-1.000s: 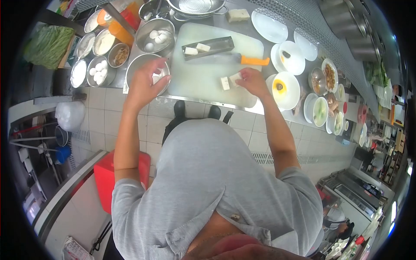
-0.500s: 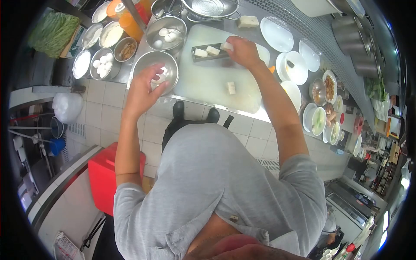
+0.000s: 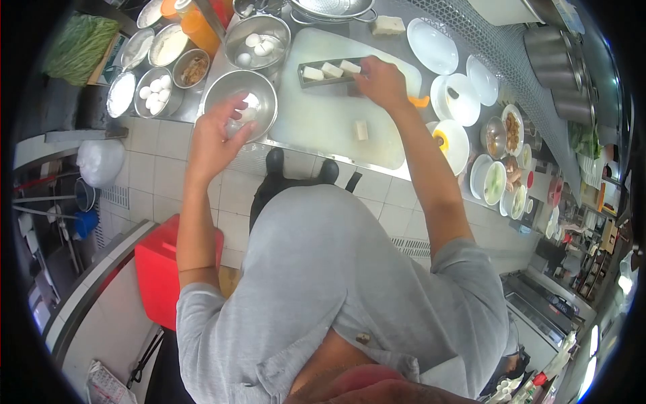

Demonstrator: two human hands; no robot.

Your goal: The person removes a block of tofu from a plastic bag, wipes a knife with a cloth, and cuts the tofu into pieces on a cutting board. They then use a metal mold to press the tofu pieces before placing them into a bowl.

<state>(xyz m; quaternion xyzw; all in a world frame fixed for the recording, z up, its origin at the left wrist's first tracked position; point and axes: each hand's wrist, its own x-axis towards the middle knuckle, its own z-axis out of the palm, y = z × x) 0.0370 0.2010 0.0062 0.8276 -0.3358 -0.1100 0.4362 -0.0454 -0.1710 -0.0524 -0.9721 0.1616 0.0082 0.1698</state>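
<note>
My left hand (image 3: pixel 219 140) is over the near rim of a steel bowl (image 3: pixel 268 101), its fingers apart and holding nothing; something whitish lies inside the bowl. On the pale cutting board (image 3: pixel 323 124) sits a narrow metal tray (image 3: pixel 326 81) with three white blocks (image 3: pixel 331 70) in a row. My right hand (image 3: pixel 382 82) is at the tray's right end, finger and thumb closed around that end, beside the rightmost block. One more white block (image 3: pixel 361 130) lies by itself on the board, nearer to me.
Behind my left hand, another steel bowl (image 3: pixel 282 48) holds white eggs. Farther left are a bowl of eggs (image 3: pixel 142 104) and an orange bottle (image 3: pixel 200 34). White plates (image 3: pixel 431 46) and food bowls line the right side. A larger white block (image 3: pixel 388 26) lies behind the board.
The block that was in my right hand now rests in the tray, and my fingers have moved to the tray's end. My left hand has stayed over the bowl, fingers spread.
</note>
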